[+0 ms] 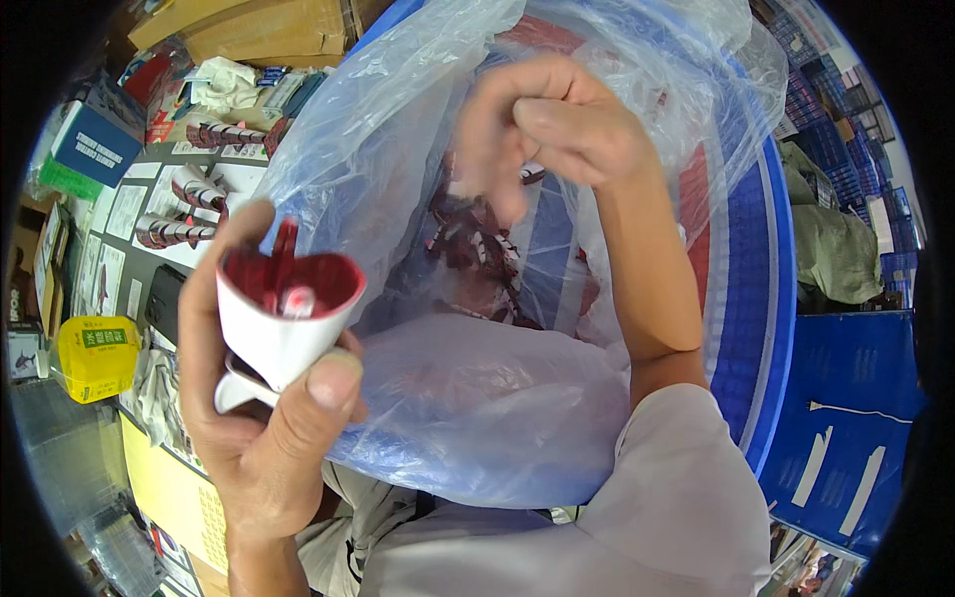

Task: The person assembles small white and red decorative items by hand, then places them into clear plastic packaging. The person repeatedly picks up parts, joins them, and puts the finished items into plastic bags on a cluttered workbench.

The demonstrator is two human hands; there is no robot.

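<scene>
My left hand (264,428) is closed around a hollow plastic piece (274,333), white outside and glossy dark red inside. The piece has a wide mouth turned up, a red prong standing in it and a white fin-like flap below. Over a clear plastic bag (477,408) my right hand (557,129) hangs with bent fingers, blurred by motion; its thumb stands apart and nothing shows in its grasp. Beneath its fingertips, dark red, black and white plastic parts (482,244) lie in the bag. The bag lines a large blue tub (776,298).
On the table at left stand several striped red-and-white curved parts (174,231), a dark phone-like object (166,303), a yellow packet (97,356) and a blue box (95,139). A cardboard box (249,35) sits behind. Blue cartons (836,428) stand right of the tub.
</scene>
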